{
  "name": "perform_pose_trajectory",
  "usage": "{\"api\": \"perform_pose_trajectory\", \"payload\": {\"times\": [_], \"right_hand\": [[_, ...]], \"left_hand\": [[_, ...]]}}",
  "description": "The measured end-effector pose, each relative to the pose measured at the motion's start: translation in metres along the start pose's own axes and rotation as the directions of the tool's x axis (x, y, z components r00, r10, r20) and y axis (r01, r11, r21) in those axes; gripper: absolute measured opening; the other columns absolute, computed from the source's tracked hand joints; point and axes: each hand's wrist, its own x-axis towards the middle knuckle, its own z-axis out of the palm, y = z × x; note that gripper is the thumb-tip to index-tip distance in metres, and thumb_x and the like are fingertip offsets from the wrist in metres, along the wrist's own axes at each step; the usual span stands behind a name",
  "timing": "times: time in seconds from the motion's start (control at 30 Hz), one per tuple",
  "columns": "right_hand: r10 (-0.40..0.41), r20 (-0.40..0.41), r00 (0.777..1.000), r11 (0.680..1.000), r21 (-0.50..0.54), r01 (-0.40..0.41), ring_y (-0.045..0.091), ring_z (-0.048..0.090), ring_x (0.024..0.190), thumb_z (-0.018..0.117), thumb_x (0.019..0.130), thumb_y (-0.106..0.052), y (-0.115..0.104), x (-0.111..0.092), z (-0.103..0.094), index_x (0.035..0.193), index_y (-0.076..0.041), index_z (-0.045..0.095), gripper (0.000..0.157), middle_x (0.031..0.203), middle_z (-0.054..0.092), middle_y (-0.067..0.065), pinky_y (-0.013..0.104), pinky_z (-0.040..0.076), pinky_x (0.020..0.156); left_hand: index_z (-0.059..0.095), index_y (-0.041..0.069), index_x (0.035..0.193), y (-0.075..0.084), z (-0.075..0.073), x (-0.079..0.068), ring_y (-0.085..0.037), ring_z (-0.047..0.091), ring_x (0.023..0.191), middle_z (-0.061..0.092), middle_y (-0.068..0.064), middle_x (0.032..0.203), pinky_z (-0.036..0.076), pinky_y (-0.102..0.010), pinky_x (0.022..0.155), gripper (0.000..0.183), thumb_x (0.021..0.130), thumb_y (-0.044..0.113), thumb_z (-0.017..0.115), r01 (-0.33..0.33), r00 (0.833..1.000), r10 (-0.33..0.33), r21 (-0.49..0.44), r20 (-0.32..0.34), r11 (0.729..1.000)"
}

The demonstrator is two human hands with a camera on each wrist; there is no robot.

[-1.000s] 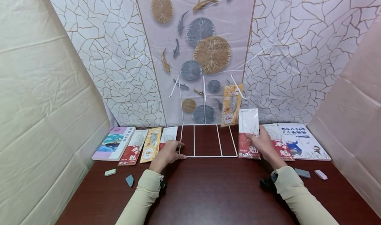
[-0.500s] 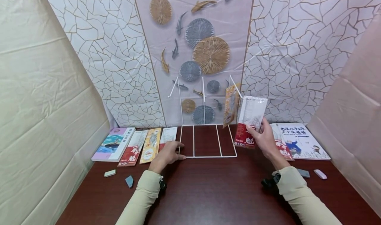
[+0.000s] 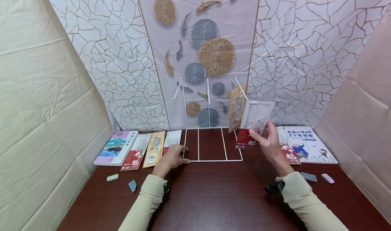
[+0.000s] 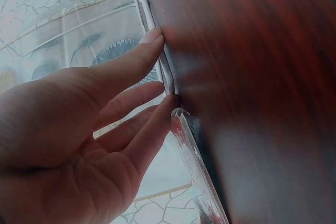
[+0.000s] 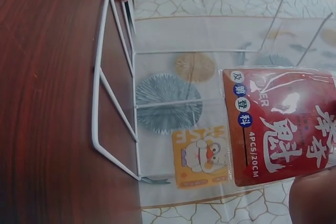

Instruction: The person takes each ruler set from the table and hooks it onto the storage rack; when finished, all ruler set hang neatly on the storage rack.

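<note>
My right hand (image 3: 270, 142) pinches the red-and-white packet (image 3: 256, 120), thumb across the front and fingers behind, while my left hand (image 3: 172, 158) lies well apart from it, thumb and fingertips loosely extended against the left side of the white wire rack (image 3: 217, 161). The packet is off the table (image 3: 207, 197), over the rack's right side; from my left hand it lies to the right, beyond the rack's bare bars, so my right is by far the nearer. Its long axis runs up from the red end to the white end, with the top leaning right. The relation I mind most is that white end against the right prong (image 3: 238, 83): the upper left corner sits just beside the prong's near tip, and I can't tell whether they touch. The yellow packet (image 3: 236, 108) hangs at that prong, on the far side, its right edge partly covered by mine.
</note>
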Motion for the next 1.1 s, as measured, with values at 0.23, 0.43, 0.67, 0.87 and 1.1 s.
{"api": "perform_pose_trajectory", "payload": {"times": [0.23,0.43,0.67,0.87,1.1], "right_hand": [[0.058,0.048,0.997,0.996,-0.072,-0.055,0.008,0.067,0.098,0.063,0.089,0.009,0.007,-0.004,0.004,0.132,0.0,0.051,0.045,0.112,0.069,0.0,0.02,0.057,0.082],[0.088,0.068,0.994,0.992,-0.096,-0.082,0.009,0.068,0.099,0.064,0.09,0.006,0.012,-0.005,0.004,0.135,0.001,0.048,0.048,0.114,0.069,0.002,0.021,0.058,0.081],[0.128,0.059,0.99,0.981,-0.152,-0.118,0.011,0.069,0.098,0.066,0.091,0.003,0.015,-0.005,0.005,0.138,0.001,0.046,0.051,0.115,0.069,0.004,0.024,0.06,0.079],[0.186,-0.013,0.983,0.955,-0.234,-0.183,0.009,0.07,0.092,0.068,0.093,-0.004,0.022,-0.004,0.005,0.137,0.001,0.049,0.049,0.112,0.071,0.007,0.024,0.06,0.075],[0.203,-0.071,0.977,0.931,-0.293,-0.215,0.008,0.068,0.087,0.069,0.095,-0.01,0.033,0.008,0.004,0.132,0.002,0.053,0.042,0.107,0.069,0.01,0.024,0.059,0.073]], "left_hand": [[0.07,0.004,0.122,-0.001,0.001,0.001,-0.029,0.065,0.113,0.071,-0.013,0.121,0.052,-0.043,0.1,0.05,0.08,0.026,0.086,0.008,1.0,-0.008,-0.004,0.002,1.0],[0.07,0.004,0.122,-0.001,0.001,0.0,-0.029,0.065,0.112,0.071,-0.013,0.121,0.052,-0.044,0.099,0.05,0.079,0.026,0.086,0.009,1.0,-0.009,-0.003,0.003,1.0],[0.07,0.005,0.123,0.0,0.001,0.0,-0.03,0.065,0.113,0.071,-0.013,0.122,0.052,-0.043,0.1,0.05,0.08,0.026,0.086,0.021,1.0,-0.021,-0.005,0.005,1.0],[0.07,0.004,0.123,-0.002,0.002,0.001,-0.03,0.065,0.113,0.071,-0.014,0.122,0.052,-0.043,0.101,0.05,0.08,0.025,0.086,0.007,1.0,-0.007,-0.01,0.004,1.0],[0.07,0.004,0.123,-0.002,0.002,0.001,-0.029,0.064,0.114,0.071,-0.013,0.122,0.052,-0.043,0.101,0.05,0.08,0.026,0.086,0.001,1.0,-0.001,-0.004,0.008,1.0]]}}
